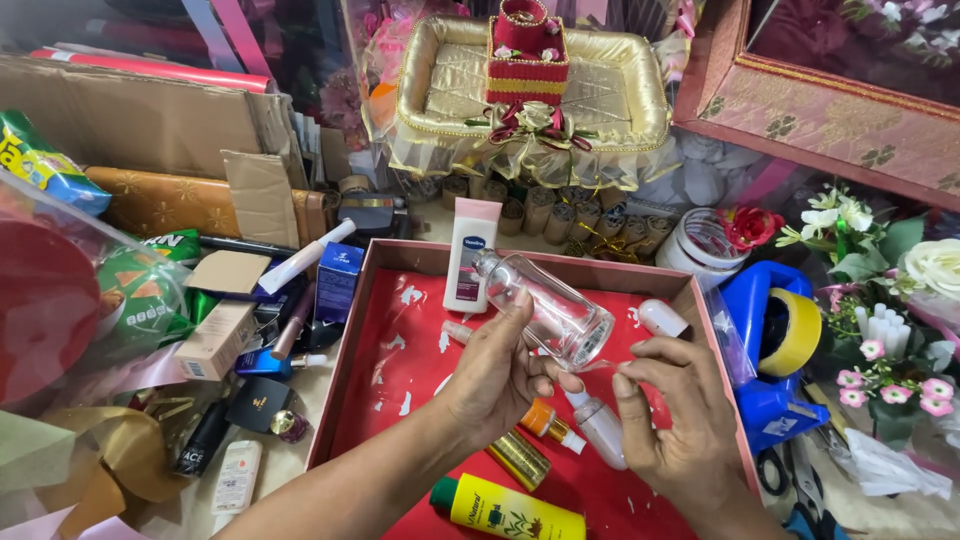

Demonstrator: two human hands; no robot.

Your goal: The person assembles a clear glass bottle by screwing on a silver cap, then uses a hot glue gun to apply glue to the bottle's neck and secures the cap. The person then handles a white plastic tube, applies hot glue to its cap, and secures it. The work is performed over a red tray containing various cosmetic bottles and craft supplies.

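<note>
My left hand (pixel 497 372) grips a clear, empty-looking bottle (pixel 545 305) and holds it tilted over a shallow box with a red lining (pixel 400 350). My right hand (pixel 672 410) is just right of the bottle's base, fingers bent and apart, holding nothing that I can see. Under the hands, inside the box, lie a small white bottle (pixel 602 428), an orange-capped dropper bottle (pixel 548 423), a gold tube (pixel 520 460) and a yellow bottle with a green cap (pixel 505 510). A white and pink lotion bottle (pixel 470 252) leans at the box's far edge.
A blue tape dispenser with yellow tape (pixel 772 345) stands right of the box, beside artificial flowers (pixel 890 300). Cosmetics, small cartons and snack packets (pixel 140 300) crowd the left. A gold satin tray (pixel 530 95) with a red ornament sits behind, and a pink patterned box (pixel 830 110) at back right.
</note>
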